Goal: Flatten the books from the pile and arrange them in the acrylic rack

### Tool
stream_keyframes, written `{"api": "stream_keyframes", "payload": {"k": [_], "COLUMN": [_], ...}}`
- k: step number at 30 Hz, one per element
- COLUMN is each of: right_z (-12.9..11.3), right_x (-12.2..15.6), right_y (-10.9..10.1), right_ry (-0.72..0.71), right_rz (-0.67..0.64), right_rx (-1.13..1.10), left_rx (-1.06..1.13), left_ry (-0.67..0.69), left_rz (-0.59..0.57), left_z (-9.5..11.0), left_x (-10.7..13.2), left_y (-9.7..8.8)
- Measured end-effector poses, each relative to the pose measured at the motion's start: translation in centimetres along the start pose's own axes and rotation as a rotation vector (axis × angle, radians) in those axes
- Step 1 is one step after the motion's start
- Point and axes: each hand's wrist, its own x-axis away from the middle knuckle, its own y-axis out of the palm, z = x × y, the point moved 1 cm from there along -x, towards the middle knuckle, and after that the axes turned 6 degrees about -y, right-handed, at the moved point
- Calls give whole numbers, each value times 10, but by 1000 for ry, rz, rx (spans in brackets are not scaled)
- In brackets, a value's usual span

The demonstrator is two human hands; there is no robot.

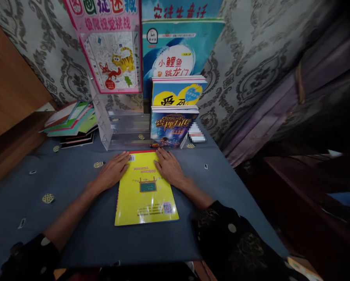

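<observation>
A yellow book [145,187] lies flat on the blue cloth, its back cover up and its print upside down to me; a small chalkboard picture and a QR code show on it. My left hand [113,169] rests at the book's far left corner, fingers stretched along the edge. On the far right corner lies my right hand [169,166], palm down with fingers extended. Just beyond them stands a clear acrylic rack [103,121]. Its right side holds a dark blue book [172,130], a yellow-and-blue book [177,91] and a teal book [186,48].
A pink picture book [113,58] stands upright at the rack's back left. Several thin booklets [75,121] are piled left of the rack. Behind is a patterned wall covering [242,50], with a purple curtain [268,101] at right. The blue tablecloth [84,242] ends along the right side.
</observation>
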Motion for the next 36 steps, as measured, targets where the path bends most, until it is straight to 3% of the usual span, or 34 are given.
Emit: {"api": "stream_keyframes", "payload": {"k": [8, 17, 30, 36], "right_z": [-2, -5, -6, -9], "right_x": [0, 0, 0, 8], "right_y": [0, -4, -3, -11], "right_ry": [10, 8, -168, -204], "right_rz": [4, 1, -14, -53], "right_rx": [1, 16, -60, -95], "left_rx": [-121, -133, 7, 55], "left_ry": [7, 13, 230, 245], "left_rz": [30, 5, -162, -90], "left_z": [12, 37, 37, 38], "left_x": [-3, -20, -23, -21], "left_y": [-1, 17, 10, 8]}}
